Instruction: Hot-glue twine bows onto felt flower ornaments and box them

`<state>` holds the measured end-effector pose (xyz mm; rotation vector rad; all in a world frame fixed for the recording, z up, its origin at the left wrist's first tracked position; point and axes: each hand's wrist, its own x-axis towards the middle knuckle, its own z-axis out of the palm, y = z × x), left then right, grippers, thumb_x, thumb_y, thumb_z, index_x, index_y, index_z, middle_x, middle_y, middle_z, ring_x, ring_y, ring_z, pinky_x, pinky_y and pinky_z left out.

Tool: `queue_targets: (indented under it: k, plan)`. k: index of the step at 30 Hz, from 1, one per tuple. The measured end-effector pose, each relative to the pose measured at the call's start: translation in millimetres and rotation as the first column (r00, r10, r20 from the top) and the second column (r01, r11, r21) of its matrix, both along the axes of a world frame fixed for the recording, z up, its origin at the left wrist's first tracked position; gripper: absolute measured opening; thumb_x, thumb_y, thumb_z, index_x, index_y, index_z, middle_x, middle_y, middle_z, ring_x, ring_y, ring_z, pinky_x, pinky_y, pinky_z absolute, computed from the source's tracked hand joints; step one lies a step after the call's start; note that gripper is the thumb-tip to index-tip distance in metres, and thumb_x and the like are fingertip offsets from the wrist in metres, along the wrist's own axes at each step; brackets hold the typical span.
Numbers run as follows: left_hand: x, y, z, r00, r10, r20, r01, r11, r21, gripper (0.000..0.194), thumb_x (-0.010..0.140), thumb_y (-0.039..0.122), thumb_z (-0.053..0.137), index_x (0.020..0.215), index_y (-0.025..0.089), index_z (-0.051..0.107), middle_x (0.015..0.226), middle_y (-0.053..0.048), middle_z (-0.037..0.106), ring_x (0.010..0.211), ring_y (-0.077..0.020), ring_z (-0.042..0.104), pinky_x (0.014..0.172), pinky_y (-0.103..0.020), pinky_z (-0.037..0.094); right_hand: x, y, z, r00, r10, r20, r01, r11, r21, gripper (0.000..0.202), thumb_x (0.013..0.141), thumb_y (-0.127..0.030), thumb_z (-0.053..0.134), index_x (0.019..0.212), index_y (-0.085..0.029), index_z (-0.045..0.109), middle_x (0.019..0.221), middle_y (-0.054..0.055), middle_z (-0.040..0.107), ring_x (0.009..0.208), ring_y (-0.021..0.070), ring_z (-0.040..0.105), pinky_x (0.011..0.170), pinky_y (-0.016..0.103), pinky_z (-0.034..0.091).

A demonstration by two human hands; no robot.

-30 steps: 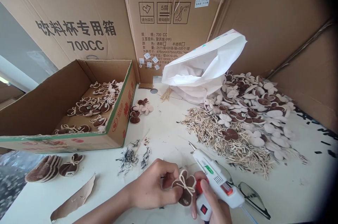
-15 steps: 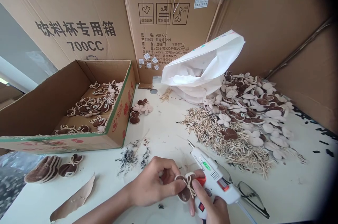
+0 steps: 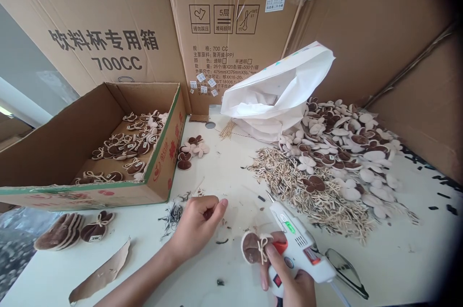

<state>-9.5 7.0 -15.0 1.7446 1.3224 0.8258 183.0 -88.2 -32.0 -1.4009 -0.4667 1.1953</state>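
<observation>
My right hand is closed around a white hot glue gun, whose nozzle points up and left. Its thumb and a finger also pinch a brown fuzzy piece with pale edging and a cream cord bow on it. My left hand is apart from it, up and to the left above the table. Its fingers are curled in with the thumb alongside; what they hold, if anything, is hidden. Dark thread scraps lie beside that hand.
A cardboard box at left holds several bow-tied pieces. At right lie a heap of cord bows, a pile of brown and white pieces and eyeglasses. A white bag stands behind; a brown scrap lies front left.
My left hand has let go of the brown piece and moved up and left, its fingers curling in. My right hand keeps the piece and the glue gun, which has shifted slightly right.
</observation>
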Motion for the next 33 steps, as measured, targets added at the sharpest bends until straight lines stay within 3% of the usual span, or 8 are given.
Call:
queue_targets:
  k: [3, 10, 15, 19, 24, 27, 30, 33]
  plan:
    - [0, 1, 0.5, 0.999, -0.043, -0.034, 0.045, 0.996, 0.072, 0.055, 0.113, 0.04, 0.048, 0.064, 0.021, 0.033, 0.06, 0.003, 0.039, 0.06, -0.0143, 0.034, 0.061, -0.032, 0.029, 0, 1, -0.7, 1.0, 0.001, -0.013, -0.001, 0.999, 0.032, 0.046, 0.08, -0.057, 0.094, 0.095, -0.021, 0.071, 0.04, -0.007, 0.055, 0.04, 0.0143, 0.044, 0.052, 0.03, 0.028]
    - [8, -6, 10.8, 0.948, -0.301, 0.099, 0.292, 0.952, 0.097, 0.041, 0.108, 0.036, 0.061, 0.072, 0.02, 0.049, 0.097, -0.007, 0.07, 0.096, -0.022, 0.063, 0.087, -0.035, 0.049, 1, 0, -4.3, 1.0, -0.015, -0.007, 0.016, 1.0, 0.016, 0.048, 0.08, -0.059, 0.094, 0.097, -0.021, 0.07, 0.039, -0.007, 0.056, 0.04, 0.0146, 0.046, 0.051, 0.029, 0.028]
    - [8, -6, 11.0, 0.889, -0.4, 0.223, 0.401, 0.915, 0.042, 0.057, 0.109, 0.042, 0.06, 0.06, 0.02, 0.041, 0.077, -0.007, 0.066, 0.078, -0.0198, 0.057, 0.077, -0.036, 0.045, 3, -1, -10.0, 0.998, -0.053, 0.032, 0.055, 0.997, -0.054, 0.056, 0.075, -0.064, 0.095, 0.101, -0.022, 0.069, 0.038, -0.007, 0.055, 0.042, 0.0162, 0.045, 0.05, 0.028, 0.031]
    - [-3, -1, 13.1, 0.825, -0.272, 0.496, 0.398, 0.902, -0.168, 0.059, 0.109, 0.057, 0.06, 0.064, 0.018, 0.06, 0.076, -0.006, 0.061, 0.072, -0.018, 0.051, 0.072, -0.035, 0.043, 2, 0, -8.0, 0.999, -0.051, 0.011, 0.051, 0.999, -0.003, 0.051, 0.076, -0.059, 0.096, 0.097, -0.022, 0.069, 0.042, -0.007, 0.055, 0.041, 0.0173, 0.047, 0.049, 0.031, 0.033]
    - [-14, 8, 17.4, 0.826, -0.012, 0.564, 0.147, 0.97, -0.194, 0.067, 0.101, 0.066, 0.064, 0.061, 0.019, 0.037, 0.097, -0.009, 0.056, 0.087, -0.0212, 0.049, 0.08, -0.037, 0.05, 0, 2, -2.8, 0.998, -0.022, -0.064, 0.026, 0.998, 0.056, 0.048, 0.078, -0.056, 0.095, 0.098, -0.023, 0.067, 0.044, -0.008, 0.056, 0.04, 0.0158, 0.047, 0.05, 0.03, 0.032]
    - [-15, 10, 18.3, 0.711, 0.035, 0.702, 0.182, 0.956, -0.231, 0.068, 0.104, 0.059, 0.063, 0.059, 0.019, 0.032, 0.106, -0.011, 0.062, 0.101, -0.0233, 0.059, 0.093, -0.039, 0.056, 1, 1, -3.6, 0.999, -0.017, -0.052, 0.019, 0.999, 0.033, 0.046, 0.078, -0.053, 0.096, 0.096, -0.023, 0.067, 0.042, -0.008, 0.055, 0.041, 0.0159, 0.047, 0.05, 0.03, 0.034]
    - [-17, 9, 14.0, 0.554, 0.063, 0.83, 0.35, 0.887, -0.301, 0.072, 0.108, 0.054, 0.059, 0.056, 0.021, 0.022, 0.061, -0.003, 0.053, 0.065, -0.0157, 0.059, 0.066, -0.031, 0.056, 1, 0, -5.3, 0.998, -0.031, -0.062, 0.031, 1.0, 0.003, 0.047, 0.078, -0.052, 0.096, 0.1, -0.022, 0.068, 0.042, -0.008, 0.055, 0.041, 0.0157, 0.048, 0.051, 0.029, 0.033]
    - [-20, 6, 8.3, 0.552, 0.025, 0.833, 0.474, 0.813, -0.338, 0.071, 0.11, 0.054, 0.053, 0.058, 0.024, 0.017, 0.036, 0.008, 0.016, 0.033, -0.0087, 0.023, 0.039, -0.026, 0.028, -1, 0, -5.1, 0.997, -0.037, -0.064, 0.038, 0.999, 0.02, 0.047, 0.08, -0.055, 0.095, 0.099, -0.021, 0.069, 0.041, -0.009, 0.054, 0.041, 0.0157, 0.049, 0.052, 0.029, 0.034]
